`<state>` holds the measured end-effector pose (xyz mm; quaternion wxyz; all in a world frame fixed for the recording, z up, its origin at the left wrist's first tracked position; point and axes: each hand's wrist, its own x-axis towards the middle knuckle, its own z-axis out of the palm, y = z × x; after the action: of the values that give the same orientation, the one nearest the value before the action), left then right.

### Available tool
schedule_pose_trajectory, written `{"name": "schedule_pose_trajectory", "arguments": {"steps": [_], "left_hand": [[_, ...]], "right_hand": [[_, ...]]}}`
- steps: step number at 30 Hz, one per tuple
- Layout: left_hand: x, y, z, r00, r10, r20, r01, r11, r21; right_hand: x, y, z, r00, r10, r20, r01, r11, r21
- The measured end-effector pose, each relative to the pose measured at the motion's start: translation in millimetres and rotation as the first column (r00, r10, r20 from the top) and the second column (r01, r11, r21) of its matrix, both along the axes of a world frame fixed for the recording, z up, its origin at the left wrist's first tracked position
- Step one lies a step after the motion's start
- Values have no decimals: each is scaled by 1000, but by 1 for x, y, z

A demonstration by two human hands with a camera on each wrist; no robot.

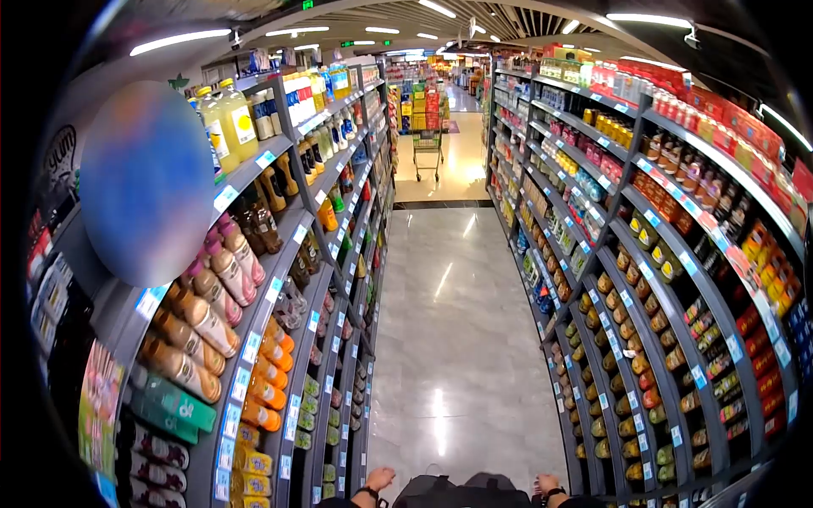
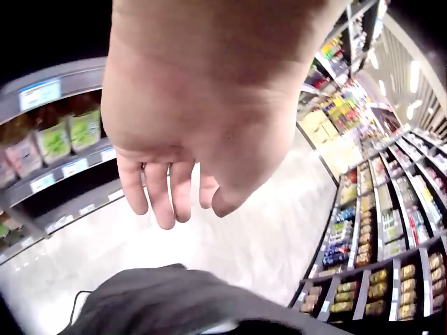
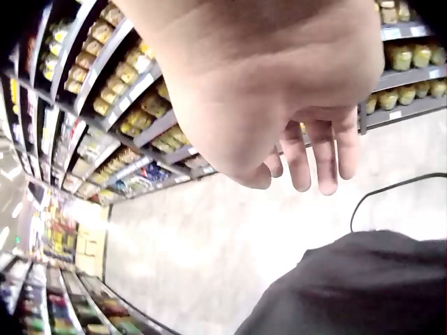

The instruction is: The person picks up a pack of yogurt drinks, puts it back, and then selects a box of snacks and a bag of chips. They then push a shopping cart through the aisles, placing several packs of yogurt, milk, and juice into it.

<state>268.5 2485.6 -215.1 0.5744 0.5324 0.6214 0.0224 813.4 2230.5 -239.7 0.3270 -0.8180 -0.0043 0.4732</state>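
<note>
Low in the head view, my left hand (image 1: 380, 479) hangs beside the body with nothing in it. The left wrist view shows its relaxed fingers (image 2: 159, 195) pointing down over the floor. My right hand (image 1: 546, 484) hangs on the other side, also holding nothing; its fingers (image 3: 323, 157) are loosely bent in the right wrist view. Dark clothing (image 1: 461, 493) lies between the two hands. Nearest the left hand is the left shelf unit, with orange-capped bottles (image 1: 264, 391). On the right hand's side are shelves of jars (image 1: 633, 444).
Tall shelves line both sides of a grey tiled aisle floor (image 1: 457, 339). Large yellow bottles (image 1: 240, 123) stand on the left top shelf. A shopping cart (image 1: 428, 151) stands at the far end before stacked colourful boxes (image 1: 425, 103). A thin dark cord (image 3: 377, 190) loops near the clothing.
</note>
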Motion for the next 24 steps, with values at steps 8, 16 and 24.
{"name": "schedule_pose_trajectory", "arguments": {"steps": [8, 16, 24], "left_hand": [[130, 224, 61, 993, -41, 114, 13, 973, 230], [139, 343, 4, 931, -360, 52, 341, 912, 227], [222, 430, 64, 845, 526, 95, -520, 850, -81]], "right_hand": [[89, 78, -54, 938, -175, -300, 188, 982, 15], [198, 331, -67, 984, 42, -175, -35, 999, 42], [263, 710, -2, 980, 199, 4, -184, 898, 400]]}}
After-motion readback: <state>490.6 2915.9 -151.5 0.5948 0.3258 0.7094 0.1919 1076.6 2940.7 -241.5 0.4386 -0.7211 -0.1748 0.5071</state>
